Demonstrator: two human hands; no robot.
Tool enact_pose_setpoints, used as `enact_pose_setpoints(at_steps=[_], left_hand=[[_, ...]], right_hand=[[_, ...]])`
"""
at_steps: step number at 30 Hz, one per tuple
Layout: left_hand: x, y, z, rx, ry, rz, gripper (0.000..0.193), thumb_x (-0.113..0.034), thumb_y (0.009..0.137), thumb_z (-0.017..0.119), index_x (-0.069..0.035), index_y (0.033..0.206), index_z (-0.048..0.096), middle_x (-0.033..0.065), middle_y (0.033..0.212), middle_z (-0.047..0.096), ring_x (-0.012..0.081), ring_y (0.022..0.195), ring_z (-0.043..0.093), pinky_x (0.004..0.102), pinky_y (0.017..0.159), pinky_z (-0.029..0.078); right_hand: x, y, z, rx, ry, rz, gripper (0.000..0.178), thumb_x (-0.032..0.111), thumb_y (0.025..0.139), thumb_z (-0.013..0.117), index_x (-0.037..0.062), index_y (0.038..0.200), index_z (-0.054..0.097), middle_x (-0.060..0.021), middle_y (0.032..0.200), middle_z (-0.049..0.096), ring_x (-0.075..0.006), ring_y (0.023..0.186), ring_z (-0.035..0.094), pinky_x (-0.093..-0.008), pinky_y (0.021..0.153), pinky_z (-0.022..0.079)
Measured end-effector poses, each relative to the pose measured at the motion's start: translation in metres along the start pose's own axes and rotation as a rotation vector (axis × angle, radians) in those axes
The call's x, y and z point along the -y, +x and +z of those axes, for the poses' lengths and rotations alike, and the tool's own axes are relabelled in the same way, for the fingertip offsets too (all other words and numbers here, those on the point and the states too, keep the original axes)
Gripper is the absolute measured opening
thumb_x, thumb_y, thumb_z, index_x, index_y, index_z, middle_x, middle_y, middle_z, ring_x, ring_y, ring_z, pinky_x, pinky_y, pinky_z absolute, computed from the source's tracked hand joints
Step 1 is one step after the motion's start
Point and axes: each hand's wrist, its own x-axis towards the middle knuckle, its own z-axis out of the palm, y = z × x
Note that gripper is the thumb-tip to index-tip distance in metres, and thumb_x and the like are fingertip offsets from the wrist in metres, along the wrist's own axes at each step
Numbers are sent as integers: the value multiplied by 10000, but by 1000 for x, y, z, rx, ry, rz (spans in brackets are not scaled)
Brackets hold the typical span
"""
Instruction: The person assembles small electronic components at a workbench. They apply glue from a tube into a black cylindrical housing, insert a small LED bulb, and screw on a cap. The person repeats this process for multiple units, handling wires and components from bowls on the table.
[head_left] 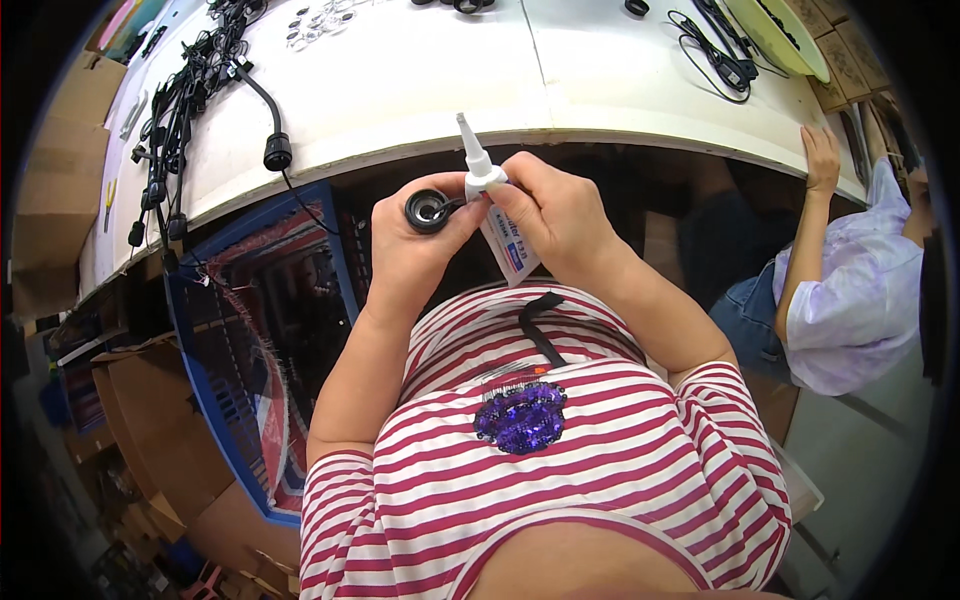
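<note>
In front of my chest, my left hand (412,240) is closed round a black lamp socket (414,222), whose round opening faces up. Its fingertips also meet the collar of a white glue bottle (508,246). My right hand (562,215) grips that bottle just under its cap. The bottle tilts, with its long tapered nozzle (472,146) pointing up toward the table and its printed body hanging below my fingers. Both hands are close together, off the near edge of the white table (400,90). Part of the socket is hidden by my fingers.
A bundle of black cables with sockets (195,90) hangs over the table's left edge. One socket (277,152) lies by the front edge. Below stands a blue crate (185,330). Clear rings (318,22), a coiled cable (735,72) and a green basin (775,45) lie farther back. A co-worker (850,290) is at right.
</note>
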Motion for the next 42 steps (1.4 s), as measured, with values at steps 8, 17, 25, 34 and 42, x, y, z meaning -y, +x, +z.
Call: enact_pose_setpoints(at_steps=[8,17,25,34,42], left_hand=[[4,3,-4,7,-100,-83,263,-84,734,690,43,954,623,59,808,639,89,731,584,209,674,469],[2,-2,-1,23,-41,-51,284,-76,723,704,61,950,604,73,811,631,97,725,583,213,663,468],[8,-5,0,22,-68,-41,213,-65,729,698,40,895,613,43,744,619,70,661,563,190,608,448],[3,-7,1,36,-91,-63,185,-74,729,696,31,860,621,27,700,602,53,638,536,176,574,415],[-1,2,-6,99,-24,44,439,-120,651,721,-21,1003,477,22,908,475,76,786,464,193,683,400]], right_hand=[[-13,6,-1,30,-64,-179,248,282,839,563,52,749,538,-93,595,550,-257,517,569,-326,470,443],[-17,-2,11,-71,-7,-190,272,278,815,595,54,685,513,-101,555,515,-259,486,545,-322,451,429],[-17,-4,11,-83,14,-246,283,244,819,594,58,640,477,-97,529,482,-256,461,510,-322,428,399],[-16,-6,10,-58,48,-216,290,243,819,600,51,635,485,-101,529,473,-250,457,500,-307,424,394],[-4,3,-26,106,320,5,248,247,861,561,23,758,588,-45,606,557,-113,497,495,-237,469,393]])
